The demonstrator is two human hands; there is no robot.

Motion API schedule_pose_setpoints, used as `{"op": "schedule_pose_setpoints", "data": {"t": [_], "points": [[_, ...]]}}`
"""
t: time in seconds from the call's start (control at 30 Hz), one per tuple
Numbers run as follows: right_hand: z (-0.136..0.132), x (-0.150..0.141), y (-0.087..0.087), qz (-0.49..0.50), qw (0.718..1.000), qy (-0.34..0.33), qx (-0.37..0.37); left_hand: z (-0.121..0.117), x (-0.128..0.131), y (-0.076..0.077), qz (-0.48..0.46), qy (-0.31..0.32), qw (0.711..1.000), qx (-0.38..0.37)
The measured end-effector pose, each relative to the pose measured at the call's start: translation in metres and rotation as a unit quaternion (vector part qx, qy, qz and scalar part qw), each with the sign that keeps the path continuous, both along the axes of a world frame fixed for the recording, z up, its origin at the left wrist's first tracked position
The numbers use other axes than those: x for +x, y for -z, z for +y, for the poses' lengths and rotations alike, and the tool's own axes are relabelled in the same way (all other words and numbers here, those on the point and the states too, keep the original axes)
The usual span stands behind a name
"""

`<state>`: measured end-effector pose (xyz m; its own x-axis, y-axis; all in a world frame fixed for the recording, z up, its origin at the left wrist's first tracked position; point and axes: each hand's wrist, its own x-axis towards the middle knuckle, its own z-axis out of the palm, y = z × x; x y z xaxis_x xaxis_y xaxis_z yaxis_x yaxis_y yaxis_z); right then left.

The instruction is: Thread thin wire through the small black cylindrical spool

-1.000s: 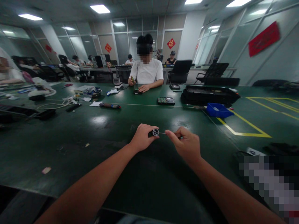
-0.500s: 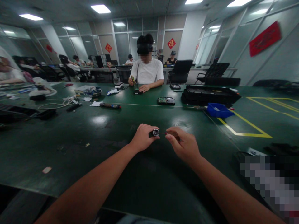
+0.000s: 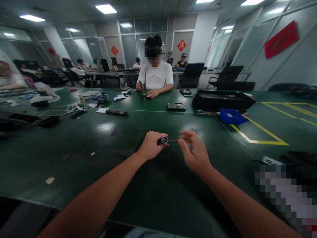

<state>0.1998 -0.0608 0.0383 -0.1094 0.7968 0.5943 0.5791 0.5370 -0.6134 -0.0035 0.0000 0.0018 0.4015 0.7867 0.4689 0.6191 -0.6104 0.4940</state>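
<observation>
Metal-shafted screwdriver point(image 3: 172, 140) crosswise; leftward, toward cylinder point(image 3: 164, 139)

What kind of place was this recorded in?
Probably an electronics workshop or repair room: a long green worktable, an exposed circuit board lying on it, and a person working at the far side.

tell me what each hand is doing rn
Left hand: closed on a small round dark part.
Right hand: fingers closed around a thin-shafted screwdriver.
</observation>
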Motion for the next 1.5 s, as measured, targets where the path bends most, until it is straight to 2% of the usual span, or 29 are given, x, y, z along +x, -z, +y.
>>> {"op": "schedule_pose_setpoints", "data": {"t": [0.17,0.33,0.4,0.5,0.57,0.8,0.97,1.07,1.27,1.4,1.5], "points": [[0.007,-0.002,0.008,0.105,0.993,0.007,-0.060,0.001,-0.001,0.000,0.001,-0.001,1.000,0.000],[0.014,-0.004,0.011,0.190,0.977,0.025,-0.089,0.001,-0.003,-0.001,0.019,0.008,1.000,0.005],[0.022,-0.001,0.013,0.249,0.960,0.025,-0.122,0.000,-0.003,-0.002,0.035,0.010,0.999,0.009],[0.034,0.007,0.018,0.350,0.912,-0.005,-0.212,-0.002,-0.002,-0.004,0.049,0.001,0.999,0.018],[0.038,0.011,0.020,0.374,0.902,0.008,-0.213,-0.002,-0.001,-0.004,0.049,-0.012,0.999,0.014],[0.030,0.008,0.018,0.261,0.958,0.036,-0.111,-0.003,0.000,-0.003,0.049,-0.021,0.998,-0.014],[0.019,0.001,0.009,0.170,0.982,0.048,-0.070,-0.004,0.001,-0.004,0.044,-0.017,0.999,-0.017],[0.014,0.000,0.007,0.142,0.988,0.036,-0.056,-0.004,0.001,-0.004,0.032,-0.014,0.999,-0.014],[0.012,0.001,0.009,0.132,0.989,0.057,-0.039,-0.003,0.002,-0.003,0.025,-0.011,1.000,-0.009],[0.009,0.001,0.003,0.067,0.996,0.057,-0.030,-0.003,0.001,-0.002,0.024,-0.008,1.000,-0.004],[0.006,0.002,-0.001,0.015,0.996,0.084,-0.004,-0.002,0.001,-0.002,0.022,-0.008,1.000,-0.004]]}}
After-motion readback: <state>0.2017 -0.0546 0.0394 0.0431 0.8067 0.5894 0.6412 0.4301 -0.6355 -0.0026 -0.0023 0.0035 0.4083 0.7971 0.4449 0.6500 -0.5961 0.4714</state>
